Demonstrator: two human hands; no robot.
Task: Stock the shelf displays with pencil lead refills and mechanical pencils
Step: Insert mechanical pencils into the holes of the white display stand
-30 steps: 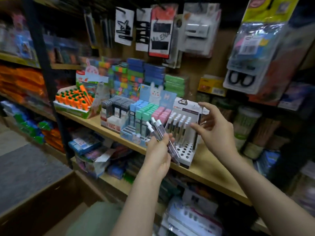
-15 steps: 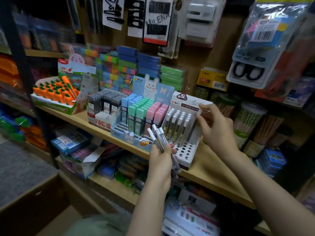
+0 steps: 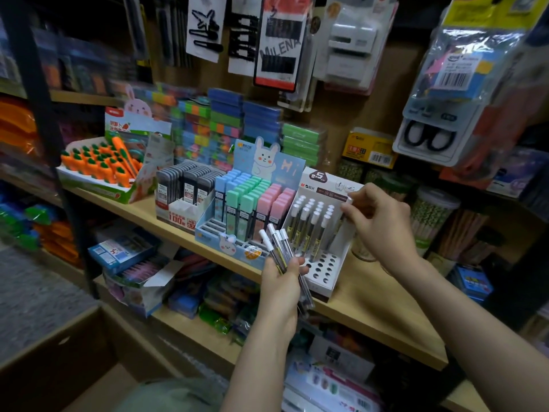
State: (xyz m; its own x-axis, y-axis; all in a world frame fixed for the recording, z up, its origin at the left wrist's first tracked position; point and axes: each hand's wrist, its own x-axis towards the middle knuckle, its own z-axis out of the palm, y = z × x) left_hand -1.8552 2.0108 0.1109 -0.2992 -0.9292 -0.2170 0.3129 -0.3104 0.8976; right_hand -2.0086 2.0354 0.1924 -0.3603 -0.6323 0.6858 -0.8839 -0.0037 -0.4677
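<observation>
Since earlier, one white-capped clear mechanical pencil [image 3: 341,230] was lowered by the pinching right hand [image 3: 377,224] into the white perforated display box [image 3: 322,273] at the wooden shelf's [image 3: 371,304] front edge; seating is next, spare pencils [image 3: 279,248] gripped in left hand [image 3: 282,288].

Head cam, fwd-down, close on shelf [image 3: 371,310].

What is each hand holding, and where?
Left hand grips a bunch of pencils around their middle; right hand pinches one pencil near its top.
</observation>
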